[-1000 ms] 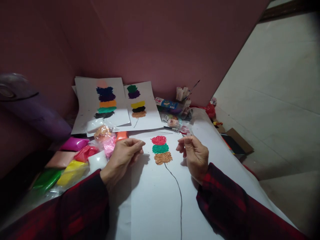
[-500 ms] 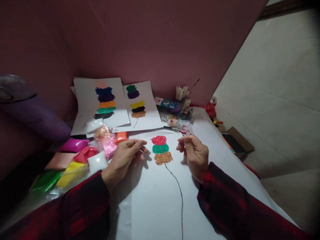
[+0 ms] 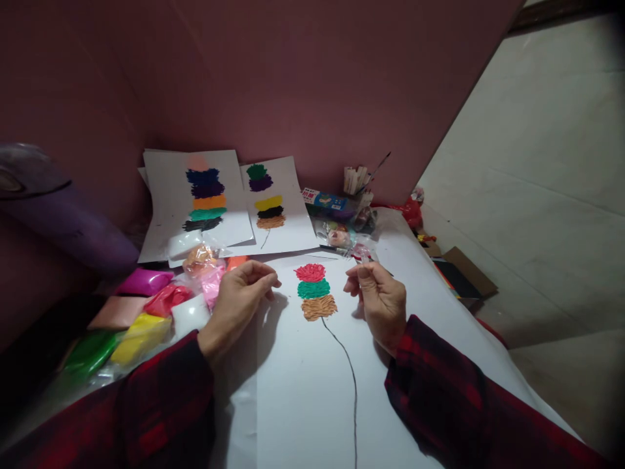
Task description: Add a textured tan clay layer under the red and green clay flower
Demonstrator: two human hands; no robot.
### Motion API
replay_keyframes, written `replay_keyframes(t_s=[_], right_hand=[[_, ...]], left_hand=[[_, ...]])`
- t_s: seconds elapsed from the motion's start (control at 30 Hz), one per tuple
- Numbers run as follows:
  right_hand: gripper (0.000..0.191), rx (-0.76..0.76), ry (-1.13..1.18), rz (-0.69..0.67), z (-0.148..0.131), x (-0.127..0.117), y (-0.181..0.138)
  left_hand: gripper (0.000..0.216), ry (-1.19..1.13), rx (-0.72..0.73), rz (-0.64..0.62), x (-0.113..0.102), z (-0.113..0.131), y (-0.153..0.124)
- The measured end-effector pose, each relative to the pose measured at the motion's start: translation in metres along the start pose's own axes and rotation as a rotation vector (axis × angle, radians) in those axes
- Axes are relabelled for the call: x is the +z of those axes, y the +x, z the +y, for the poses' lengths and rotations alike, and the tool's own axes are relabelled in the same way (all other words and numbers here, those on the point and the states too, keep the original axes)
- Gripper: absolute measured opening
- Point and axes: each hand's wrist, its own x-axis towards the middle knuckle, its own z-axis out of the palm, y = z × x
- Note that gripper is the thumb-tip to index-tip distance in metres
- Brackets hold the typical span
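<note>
A white sheet of paper (image 3: 303, 391) lies before me. On it is a textured stack of red (image 3: 310, 272), green (image 3: 314, 288) and brown (image 3: 319, 307) clay-like patches, with a thin dark line (image 3: 355, 384) running down from the brown one. To the left of the stack, my left hand (image 3: 244, 296) hovers with thumb and fingers pinched together; whatever they hold is too small to make out. My right hand (image 3: 381, 296) is on the stack's other side, fingers curled against the thumb, their contents hidden. Neither hand touches the patches.
Several bags of coloured clay (image 3: 141, 339) lie at the left, beside a purple cylinder (image 3: 73, 221). Sheets with coloured bands (image 3: 166, 215) lean at the back wall. Behind my right hand are a blue-labelled package (image 3: 327, 199), small wrapped items (image 3: 339, 236) and a thin brush (image 3: 378, 170).
My left hand has drawn slightly left and up, away from the stack, and its fingers have come closer together. My right hand stays almost in place.
</note>
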Motion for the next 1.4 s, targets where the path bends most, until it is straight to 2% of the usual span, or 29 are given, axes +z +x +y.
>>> replay_keyframes(t_s=[0.1,0.17,0.37,0.53,0.7,0.8,0.9,1.07,1.23,1.4], right_hand=[[0.026,-0.004,-0.006,-0.004,0.001,0.0,0.0],[0.026,-0.006,-0.012,-0.008,0.002,0.0,0.0],[0.026,-0.01,-0.017,-0.003,0.003,0.0,0.0],[0.026,-0.013,-0.021,0.0,0.003,0.0,0.0],[0.026,-0.013,-0.026,0.007,0.002,0.0,0.0],[0.026,-0.016,-0.029,0.01,0.001,0.0,0.0],[0.026,-0.011,-0.031,0.011,0.001,0.0,0.0],[0.027,0.019,-0.016,0.021,0.0,0.0,0.0],[0.03,0.056,0.045,0.06,-0.001,0.0,0.003],[0.031,0.105,0.157,0.121,0.0,0.001,0.006]], left_hand=[[0.008,0.25,0.125,-0.044,0.003,-0.008,0.002],[0.006,0.335,0.197,-0.078,0.004,-0.013,0.002],[0.011,0.503,0.404,-0.131,0.006,-0.019,0.001],[0.015,0.566,0.45,-0.14,0.007,-0.021,0.003],[0.017,0.612,0.455,-0.148,0.008,-0.022,0.003],[0.015,0.539,0.423,-0.105,0.008,-0.018,0.002],[0.008,0.414,0.304,-0.017,0.008,-0.013,0.0],[0.011,0.136,0.136,-0.011,0.01,-0.008,-0.003],[0.008,0.014,0.146,0.03,0.012,-0.01,-0.002],[0.01,0.081,0.129,0.092,0.009,-0.012,-0.003]])
